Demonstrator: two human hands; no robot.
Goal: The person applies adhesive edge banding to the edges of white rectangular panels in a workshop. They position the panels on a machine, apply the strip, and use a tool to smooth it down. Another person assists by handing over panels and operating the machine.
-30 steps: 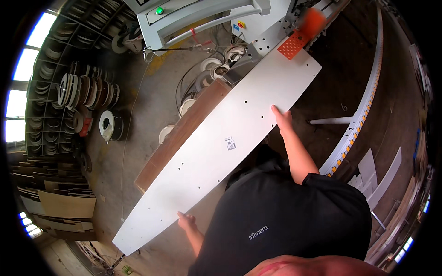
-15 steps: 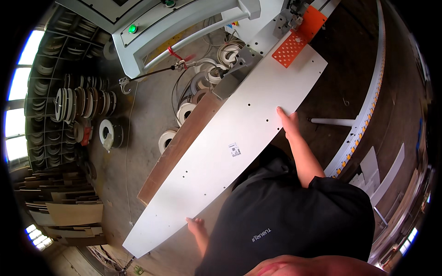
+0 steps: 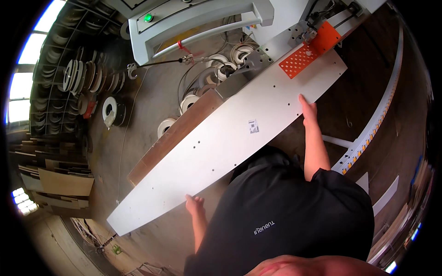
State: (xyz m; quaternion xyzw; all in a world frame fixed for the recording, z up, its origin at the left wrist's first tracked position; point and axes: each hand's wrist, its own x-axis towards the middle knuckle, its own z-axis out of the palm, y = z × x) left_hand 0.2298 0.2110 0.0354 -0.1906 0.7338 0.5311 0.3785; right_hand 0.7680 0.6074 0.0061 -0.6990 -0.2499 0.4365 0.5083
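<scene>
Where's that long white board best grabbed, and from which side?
Hold the white board by its long near edge, from the person's side, probably with hands spread, since it's long and flat. The left hand and right hand grip there, thumbs on top; a brown strip borders the far edge and an orange plate overlaps one end.

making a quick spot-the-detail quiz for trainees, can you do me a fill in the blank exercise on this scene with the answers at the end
1. The left hand and right hand both touch the same long, ____ panel.
2. The perforated plate over the panel's right-hand end is coloured ____.
3. The bright round button on the grey console is coloured ____.
4. Of the two hands, the one nearer the perforated plate is the ____ one.

Missing words: white; orange; green; right
</scene>
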